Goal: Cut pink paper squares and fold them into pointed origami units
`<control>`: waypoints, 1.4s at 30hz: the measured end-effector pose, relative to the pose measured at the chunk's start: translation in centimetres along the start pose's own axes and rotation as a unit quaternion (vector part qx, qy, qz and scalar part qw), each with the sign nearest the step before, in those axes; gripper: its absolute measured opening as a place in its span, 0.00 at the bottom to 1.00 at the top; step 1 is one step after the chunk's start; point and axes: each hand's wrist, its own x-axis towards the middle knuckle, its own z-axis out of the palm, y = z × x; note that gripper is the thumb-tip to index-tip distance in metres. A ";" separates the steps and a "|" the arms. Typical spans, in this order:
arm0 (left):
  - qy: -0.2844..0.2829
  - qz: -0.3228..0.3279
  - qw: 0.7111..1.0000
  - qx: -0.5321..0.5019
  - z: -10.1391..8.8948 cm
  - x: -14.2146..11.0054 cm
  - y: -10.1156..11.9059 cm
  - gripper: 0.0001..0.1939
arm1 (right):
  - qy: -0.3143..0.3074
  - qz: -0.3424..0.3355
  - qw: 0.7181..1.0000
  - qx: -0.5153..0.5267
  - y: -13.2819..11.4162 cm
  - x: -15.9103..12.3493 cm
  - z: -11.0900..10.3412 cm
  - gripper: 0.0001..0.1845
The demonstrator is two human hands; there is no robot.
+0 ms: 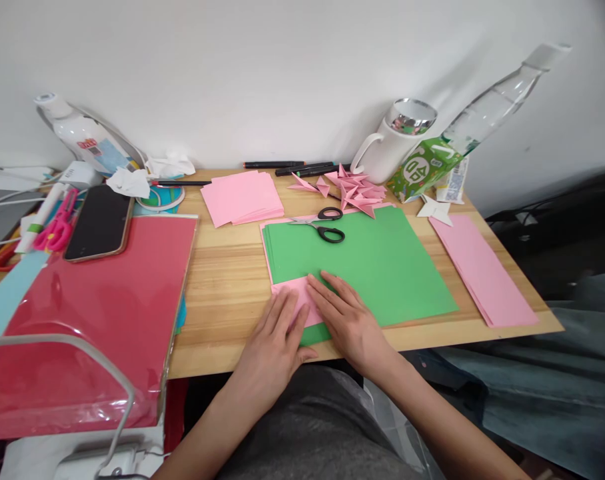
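A small piece of pink paper lies on a stack of green paper near the table's front edge. My left hand rests flat on its left part, fingers stretched out. On its right side, the extended fingers of my right hand press down, reaching onto the green sheet. Both hands cover much of the pink piece, so any fold under them is hidden. Black-handled scissors lie on the back of the green stack, blades pointing left. Behind them sits a pile of folded pink paper shapes.
Pink squares lie at the back, pink strips at the right. A white mug, green box and clear bottle stand behind. Leftward are a phone, pink scissors and a red paper pack.
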 end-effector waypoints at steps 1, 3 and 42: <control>0.001 0.001 1.000 0.001 0.0 0.0 0.0 0.30 | -0.001 -0.001 1.000 0.000 0.0 0.0 0.0 0.31; -0.002 0.001 1.000 0.005 -0.1 0.1 0.0 0.31 | 0.001 -0.004 1.000 0.002 0.1 0.0 0.0 0.31; 0.010 0.008 0.996 0.092 0.5 0.2 0.6 0.29 | -0.187 0.215 0.945 0.161 1.7 8.9 -3.8 0.05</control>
